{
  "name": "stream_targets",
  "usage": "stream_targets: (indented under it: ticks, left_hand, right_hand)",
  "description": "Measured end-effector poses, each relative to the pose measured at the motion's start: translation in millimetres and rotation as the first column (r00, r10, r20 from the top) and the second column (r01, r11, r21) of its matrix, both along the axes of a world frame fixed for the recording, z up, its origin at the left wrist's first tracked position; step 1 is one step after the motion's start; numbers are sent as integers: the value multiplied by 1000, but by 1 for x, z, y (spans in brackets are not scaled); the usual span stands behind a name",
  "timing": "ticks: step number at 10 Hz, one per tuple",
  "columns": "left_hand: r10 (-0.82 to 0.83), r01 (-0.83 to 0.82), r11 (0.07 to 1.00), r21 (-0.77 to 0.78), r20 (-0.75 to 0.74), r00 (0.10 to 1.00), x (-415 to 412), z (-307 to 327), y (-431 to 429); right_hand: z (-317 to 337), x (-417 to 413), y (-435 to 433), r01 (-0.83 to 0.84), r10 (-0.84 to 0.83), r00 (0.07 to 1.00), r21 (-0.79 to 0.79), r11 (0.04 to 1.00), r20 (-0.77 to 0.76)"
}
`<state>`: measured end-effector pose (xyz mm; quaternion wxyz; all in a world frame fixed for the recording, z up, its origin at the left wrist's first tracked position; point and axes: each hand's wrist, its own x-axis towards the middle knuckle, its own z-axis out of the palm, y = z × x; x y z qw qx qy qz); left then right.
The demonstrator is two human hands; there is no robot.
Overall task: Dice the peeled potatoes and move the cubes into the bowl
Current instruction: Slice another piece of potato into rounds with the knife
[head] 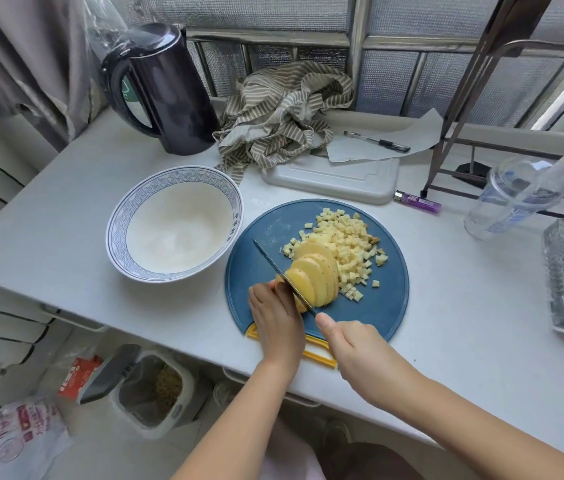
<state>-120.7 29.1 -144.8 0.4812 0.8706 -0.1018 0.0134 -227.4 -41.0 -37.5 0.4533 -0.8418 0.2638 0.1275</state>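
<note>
Potato (311,275) – peeled, pale yellow, partly cut into slices that lean on one another. It lies left of centre on the round blue cutting board (380,306). Its long axis runs from about 7 o'clock, at the hands, toward 1 o'clock, where the far slice meets the pile of cubes (348,244).

Hidden or unclear:
- The potato's near end sits behind the left hand (275,317) and the knife (273,263); the uncut remainder cannot be judged.
- The left fingertips are curled onto that end, mostly out of sight.
- The knife handle is wholly enclosed by the right hand (353,348), which is clenched round it, thumb along the top.
- The board's yellow handle is partly covered by the left wrist.

The blade crosses the potato's axis, tip at roughly 11 o'clock, edge down in the potato.

The cubes spread from board centre toward 1 o'clock. The bowl (124,216) stands just beside the board at 10 o'clock – on the white table (66,220).
</note>
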Motion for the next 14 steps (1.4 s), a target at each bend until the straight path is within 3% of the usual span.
stream_targets:
  ticks: [3,4,6,8,9,14]
  left_hand:
    - [-6,2,999,46,86,996,-3,11,2]
    - [-96,70,991,117,232,968,-5,14,4]
    - [30,-23,997,79,-96,995,-2,0,5]
    - [-29,24,999,37,127,991,-3,4,5]
    - [5,-2,1000,-25,115,993,-2,0,3]
    - [18,-17,1000,-7,70,997,3,-7,0]
  right_hand:
    - [2,5,7,-36,33,999,-63,997,-39]
    - [2,7,7,-40,37,998,-67,997,-46]
    - [-7,14,8,-44,39,997,-79,996,-71]
    - [-20,21,13,-25,18,998,-107,994,-64]
    - [-24,33,8,-13,11,1000,-92,996,-25]
    - [-33,34,4,27,-27,1000,-54,998,14]
